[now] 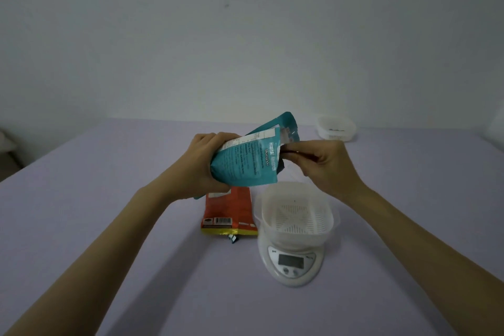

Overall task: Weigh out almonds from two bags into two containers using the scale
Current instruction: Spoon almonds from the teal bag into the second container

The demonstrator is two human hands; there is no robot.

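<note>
Almond weighing, second portion about to begin

Scale [292, 263], white and round, sits nearest on the lilac counter [114, 226]; its display is too dim to read. On its platform rests 1 translucent container with a perforated inner basket [297, 213], and no almonds can be seen inside. Just left of the scale lies the red bag [228, 211], flat on the counter with its barcode end toward the viewer; whether it has been emptied cannot be told.

Above these, the left hand [208, 162] has a closed grip around the lower body of the teal bag [252, 155], which is held off the counter and tilted with its mouth to the right, above the container's far edge. The right hand [326, 165] pinches the torn mouth of the teal bag between thumb and fingers, apparently spreading it or reaching inside.

Farthest, near the counter's back right edge, stands a second container [336, 128] holding a few dark pieces, probably almonds.

Judged from this layout, 1 portion looks already weighed and set aside; filling and weighing the container on the scale remain.
</note>
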